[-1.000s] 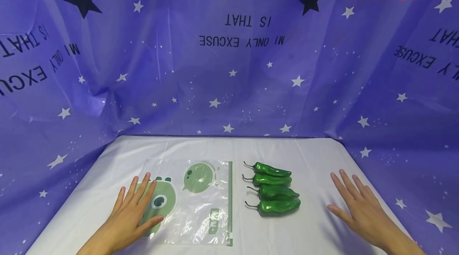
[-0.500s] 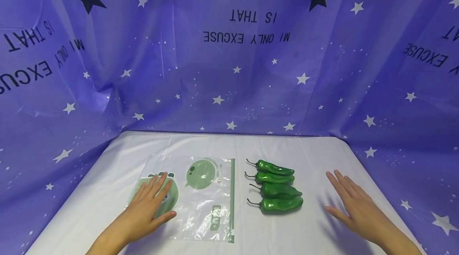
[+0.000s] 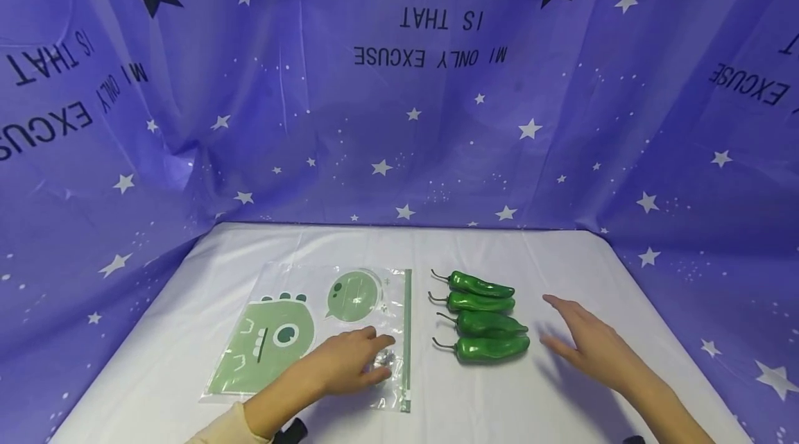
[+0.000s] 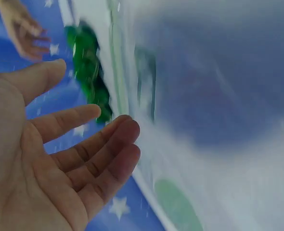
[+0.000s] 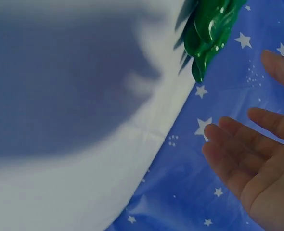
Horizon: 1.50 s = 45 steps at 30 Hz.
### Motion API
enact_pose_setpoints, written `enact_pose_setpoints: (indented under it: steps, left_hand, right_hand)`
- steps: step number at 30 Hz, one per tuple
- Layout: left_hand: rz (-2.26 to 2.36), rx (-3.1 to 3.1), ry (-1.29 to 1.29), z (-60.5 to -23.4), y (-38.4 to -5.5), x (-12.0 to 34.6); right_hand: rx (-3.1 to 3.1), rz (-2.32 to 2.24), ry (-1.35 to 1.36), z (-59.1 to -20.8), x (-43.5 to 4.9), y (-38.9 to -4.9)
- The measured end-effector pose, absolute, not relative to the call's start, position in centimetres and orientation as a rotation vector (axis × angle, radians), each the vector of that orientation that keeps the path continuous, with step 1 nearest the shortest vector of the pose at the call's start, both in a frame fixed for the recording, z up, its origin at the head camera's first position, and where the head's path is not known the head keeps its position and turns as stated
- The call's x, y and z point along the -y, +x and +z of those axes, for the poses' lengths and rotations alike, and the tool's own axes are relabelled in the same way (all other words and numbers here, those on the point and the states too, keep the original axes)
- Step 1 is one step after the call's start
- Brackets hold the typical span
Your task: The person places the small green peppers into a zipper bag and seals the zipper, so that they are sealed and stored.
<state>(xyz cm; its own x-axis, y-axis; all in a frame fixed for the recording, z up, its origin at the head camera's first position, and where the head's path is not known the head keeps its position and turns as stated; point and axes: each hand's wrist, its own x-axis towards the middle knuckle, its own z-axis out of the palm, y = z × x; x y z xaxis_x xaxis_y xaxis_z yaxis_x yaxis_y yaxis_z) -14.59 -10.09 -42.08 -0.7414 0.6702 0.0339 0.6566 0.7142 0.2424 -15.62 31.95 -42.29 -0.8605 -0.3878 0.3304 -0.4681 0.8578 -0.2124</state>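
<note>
A clear zip bag (image 3: 275, 333) with green cartoon prints lies flat on the left of the white table, its green zip strip (image 3: 408, 333) facing the peppers. Above its zip end hovers my left hand (image 3: 346, 363), fingers apart and loosely bent, palm bare in the left wrist view. Right of the bag, several green peppers (image 3: 492, 349) lie in a column, stems pointing left. My right hand (image 3: 589, 347) is just beyond the pepper tips, thumb and fingers spread; the right wrist view shows its palm (image 5: 262, 183) holding nothing.
A white cloth covers the table (image 3: 499, 402). Purple curtain (image 3: 399, 125) with stars and lettering hangs behind it and along both sides. Dark wrist straps show at the lower edge of the head view.
My left hand has moved right across the bag to its zip end, uncovering the cartoon print. My right hand has moved left toward the peppers. Bag and peppers keep their places.
</note>
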Motion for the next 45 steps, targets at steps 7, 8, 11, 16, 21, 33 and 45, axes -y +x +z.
enact_pose_setpoints:
  steps: [7, 8, 11, 16, 21, 33, 45]
  left_hand:
    - [0.323, -2.776, 1.103, -43.9, -14.8, 6.8]
    - [0.322, -2.787, 1.096, -44.1, -14.8, 6.5]
    - [0.316, -2.828, 1.069, -44.4, -15.0, 5.9]
    - [0.324, -2.883, 1.036, -44.7, -15.4, 5.6]
    - [0.396, -2.891, 1.054, -44.7, -15.8, 5.7]
    - [0.429, -2.921, 1.081, -45.6, -15.4, 5.5]
    - [0.741, -2.927, 0.833, -46.2, -15.1, 5.7]
  right_hand:
    - [2.769, 0.515, 0.629, -44.0, -30.8, -16.3]
    - [2.776, 0.521, 0.622, -44.2, -30.6, -16.3]
    - [2.817, 0.569, 0.597, -44.6, -30.2, -16.5]
    - [2.874, 0.596, 0.548, -44.8, -29.7, -16.8]
    - [2.891, 0.651, 0.53, -45.1, -29.6, -17.3]
    - [2.958, 0.795, 0.488, -45.9, -29.5, -17.6]
    - [2.971, 0.934, 0.502, -45.7, -29.5, -17.4]
